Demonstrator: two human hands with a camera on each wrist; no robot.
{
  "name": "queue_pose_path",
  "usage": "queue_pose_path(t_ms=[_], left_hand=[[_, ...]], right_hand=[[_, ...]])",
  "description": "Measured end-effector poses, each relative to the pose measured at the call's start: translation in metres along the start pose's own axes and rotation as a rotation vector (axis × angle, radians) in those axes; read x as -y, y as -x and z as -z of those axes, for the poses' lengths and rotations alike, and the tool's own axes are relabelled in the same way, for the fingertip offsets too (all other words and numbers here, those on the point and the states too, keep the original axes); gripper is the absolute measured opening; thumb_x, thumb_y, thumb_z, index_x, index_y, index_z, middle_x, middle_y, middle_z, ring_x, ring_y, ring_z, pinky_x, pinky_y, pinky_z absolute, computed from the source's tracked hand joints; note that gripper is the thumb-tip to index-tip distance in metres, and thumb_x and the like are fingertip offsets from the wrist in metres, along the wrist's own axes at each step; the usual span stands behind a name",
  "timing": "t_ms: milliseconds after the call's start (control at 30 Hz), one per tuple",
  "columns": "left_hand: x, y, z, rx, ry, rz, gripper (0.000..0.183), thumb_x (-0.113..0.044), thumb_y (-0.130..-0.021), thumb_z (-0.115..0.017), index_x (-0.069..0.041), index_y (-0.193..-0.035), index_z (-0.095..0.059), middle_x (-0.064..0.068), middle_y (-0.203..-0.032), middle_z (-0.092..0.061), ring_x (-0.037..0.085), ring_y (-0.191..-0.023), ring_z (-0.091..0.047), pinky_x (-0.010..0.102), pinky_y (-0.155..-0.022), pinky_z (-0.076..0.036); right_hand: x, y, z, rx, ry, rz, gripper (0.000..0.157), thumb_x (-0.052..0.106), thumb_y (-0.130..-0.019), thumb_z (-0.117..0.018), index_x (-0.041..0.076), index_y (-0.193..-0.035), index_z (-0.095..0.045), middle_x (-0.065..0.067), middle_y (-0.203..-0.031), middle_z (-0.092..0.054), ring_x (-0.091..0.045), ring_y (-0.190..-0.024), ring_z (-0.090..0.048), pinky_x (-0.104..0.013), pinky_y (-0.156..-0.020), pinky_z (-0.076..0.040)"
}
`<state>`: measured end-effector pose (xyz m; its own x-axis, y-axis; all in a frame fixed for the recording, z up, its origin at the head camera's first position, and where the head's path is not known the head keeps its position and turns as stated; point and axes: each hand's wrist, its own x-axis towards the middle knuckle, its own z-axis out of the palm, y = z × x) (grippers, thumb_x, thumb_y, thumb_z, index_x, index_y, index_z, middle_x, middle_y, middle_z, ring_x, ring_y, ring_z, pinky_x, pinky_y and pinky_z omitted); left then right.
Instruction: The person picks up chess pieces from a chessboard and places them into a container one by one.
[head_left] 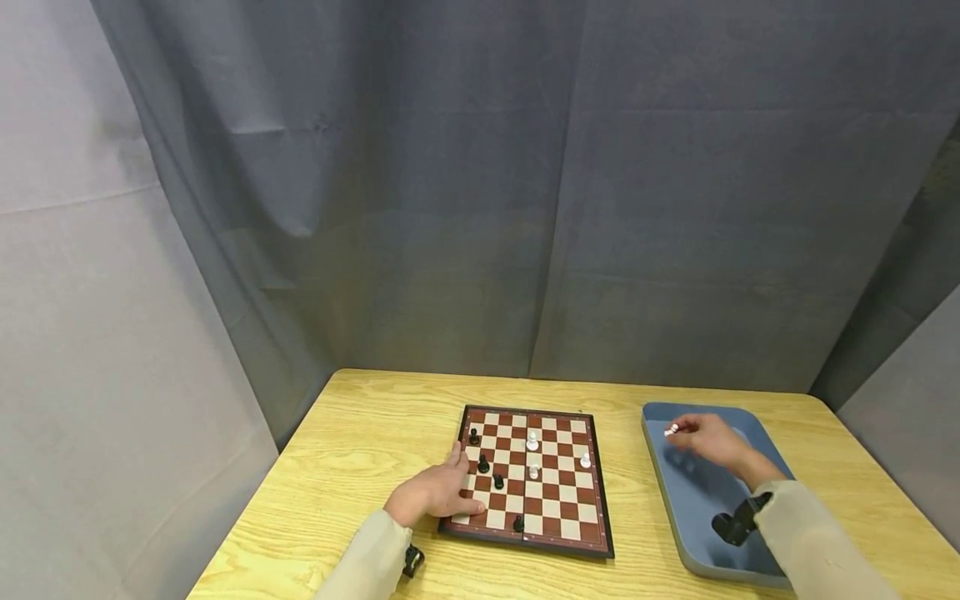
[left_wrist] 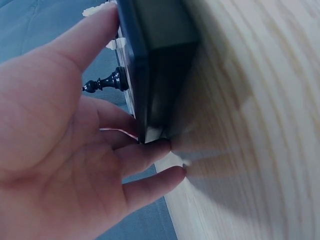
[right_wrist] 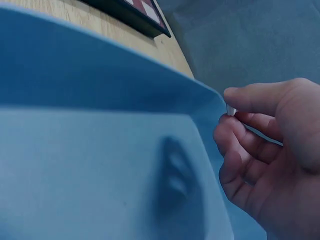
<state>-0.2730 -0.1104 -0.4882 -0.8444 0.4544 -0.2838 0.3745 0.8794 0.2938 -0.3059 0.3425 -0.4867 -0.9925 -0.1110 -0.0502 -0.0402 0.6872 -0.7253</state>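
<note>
My right hand (head_left: 712, 442) is over the far part of the blue tray (head_left: 693, 546), pinching a small white chess piece (head_left: 671, 430) between thumb and fingertips. In the right wrist view most of that white piece (right_wrist: 231, 110) is hidden by the fingers. At the left edge of the chessboard (head_left: 551, 487), my left hand (head_left: 435, 492) lies with fingers spread, thumb on the near left squares. The left wrist view has its fingers (left_wrist: 145, 157) against the board's dark side (left_wrist: 165, 65), with a black chess piece (left_wrist: 106, 82) standing beyond the thumb.
Several black pieces, one a black piece (head_left: 483, 463) near the left hand, stand on the board. White pieces, including a tall white piece (head_left: 532, 441), stand mid-board and to the right. Board and tray share a light wooden table (head_left: 360, 442), with a grey curtain (head_left: 480, 208) behind.
</note>
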Motion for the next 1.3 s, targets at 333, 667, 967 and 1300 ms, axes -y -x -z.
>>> queue_pose_path(t_ms=[333, 667, 967, 1300], left_hand=[[0.001, 0.0, 0.0, -0.004, -0.006, 0.0, 0.093, -0.054, -0.088, -0.059, 0.006, -0.148, -0.021, 0.021, -0.156, -0.004, 0.032, -0.125, -0.046, 0.037, -0.095, -0.044], [0.001, -0.002, -0.001, -0.004, -0.018, 0.007, 0.093, -0.056, -0.088, -0.058, 0.005, -0.148, -0.021, 0.021, -0.156, -0.004, 0.031, -0.122, -0.049, 0.035, -0.091, -0.046], [0.002, -0.003, -0.004, 0.01, -0.022, 0.009, 0.093, -0.055, -0.088, -0.058, 0.004, -0.148, -0.021, 0.021, -0.156, -0.003, 0.029, -0.115, -0.054, 0.033, -0.087, -0.047], [0.003, -0.004, -0.004, -0.006, -0.018, 0.017, 0.094, -0.056, -0.087, -0.059, 0.004, -0.149, -0.02, 0.02, -0.156, -0.003, 0.029, -0.108, -0.058, 0.032, -0.081, -0.049]], right_hand=[[-0.015, -0.004, -0.001, -0.027, 0.03, -0.036, 0.021, 0.01, -0.089, -0.062, -0.008, -0.1, -0.061, -0.01, -0.085, -0.062, -0.021, -0.075, -0.056, -0.033, -0.061, -0.046], [-0.026, -0.009, -0.008, -0.06, 0.098, -0.03, 0.013, 0.004, -0.085, -0.064, -0.007, -0.093, -0.063, -0.006, -0.077, -0.059, -0.019, -0.07, -0.053, -0.032, -0.058, -0.045], [-0.03, -0.009, -0.012, -0.07, 0.118, -0.057, 0.014, 0.004, -0.085, -0.063, -0.007, -0.092, -0.062, -0.008, -0.08, -0.06, -0.02, -0.071, -0.054, -0.032, -0.058, -0.044], [-0.03, -0.011, -0.012, -0.068, 0.088, -0.057, 0.023, 0.003, -0.087, -0.06, -0.012, -0.104, -0.059, -0.01, -0.084, -0.062, -0.021, -0.074, -0.056, -0.033, -0.059, -0.046]])
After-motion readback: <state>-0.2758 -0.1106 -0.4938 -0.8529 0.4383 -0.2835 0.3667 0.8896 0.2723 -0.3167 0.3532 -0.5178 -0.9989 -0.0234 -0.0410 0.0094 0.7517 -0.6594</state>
